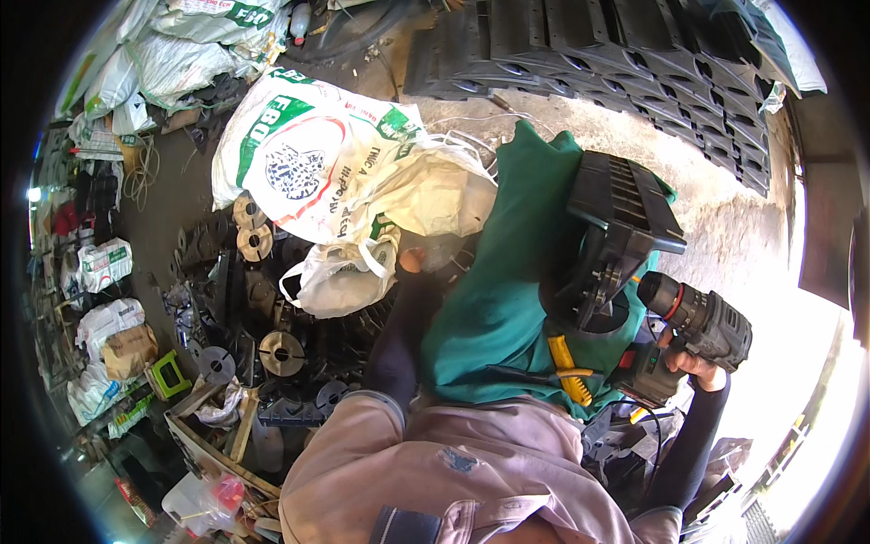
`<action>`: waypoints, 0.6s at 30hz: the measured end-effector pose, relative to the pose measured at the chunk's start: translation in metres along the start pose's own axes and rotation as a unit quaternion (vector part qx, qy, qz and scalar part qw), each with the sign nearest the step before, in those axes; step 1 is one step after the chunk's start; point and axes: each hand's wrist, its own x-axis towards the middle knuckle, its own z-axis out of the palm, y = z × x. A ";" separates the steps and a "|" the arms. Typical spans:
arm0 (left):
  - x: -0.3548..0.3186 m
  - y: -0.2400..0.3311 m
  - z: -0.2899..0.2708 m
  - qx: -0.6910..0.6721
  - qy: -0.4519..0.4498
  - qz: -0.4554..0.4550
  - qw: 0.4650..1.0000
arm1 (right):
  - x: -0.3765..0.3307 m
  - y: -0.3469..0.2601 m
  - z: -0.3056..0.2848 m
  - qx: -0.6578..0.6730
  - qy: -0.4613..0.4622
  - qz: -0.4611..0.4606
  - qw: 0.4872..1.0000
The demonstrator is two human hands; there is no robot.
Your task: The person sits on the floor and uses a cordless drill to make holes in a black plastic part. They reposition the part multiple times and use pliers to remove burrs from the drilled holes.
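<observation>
My right hand (696, 364) is wrapped round the handle of a black cordless drill (702, 317). The drill's chuck faces a black moulded plastic part (625, 208) with ribs, which rests on my lap over green cloth (471, 335). My left arm stretches forward, and my left hand (412, 261) is beside a white plastic carrier bag (340, 279); its fingers are mostly hidden or blurred. A yellow-handled tool (569, 372) and a tool with dark, orange-edged handles (526, 373) lie on my lap.
A large printed white sack (308, 154) stands ahead, beside a cream bag (426, 195). Stacked black plastic panels (598, 54) fill the far right. Round slotted discs (282, 353) and dark parts crowd the left, near a wooden-edged box (217, 453) and a green-yellow frame (169, 374).
</observation>
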 end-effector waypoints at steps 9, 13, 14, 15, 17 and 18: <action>-0.061 0.069 0.006 -0.069 -0.053 -0.240 0.967 | 0.003 -0.003 -0.001 -0.017 -0.052 -0.018 0.998; -0.089 0.156 0.019 -0.055 -0.187 -0.095 0.976 | 0.001 -0.023 0.012 -0.036 -0.007 0.043 0.998; -0.093 0.183 0.029 -0.069 -0.192 -0.081 0.976 | 0.004 -0.024 0.015 -0.039 -0.010 0.047 0.998; -0.096 0.209 0.045 -0.070 -0.240 -0.070 0.966 | 0.005 -0.026 0.015 -0.012 -0.032 0.070 0.997; -0.097 0.262 0.091 -0.070 -0.365 -0.121 0.920 | 0.010 -0.025 0.014 0.016 -0.062 0.116 0.991; -0.099 0.288 0.118 -0.039 -0.412 -0.185 0.892 | 0.012 -0.023 0.013 0.017 -0.069 0.139 0.988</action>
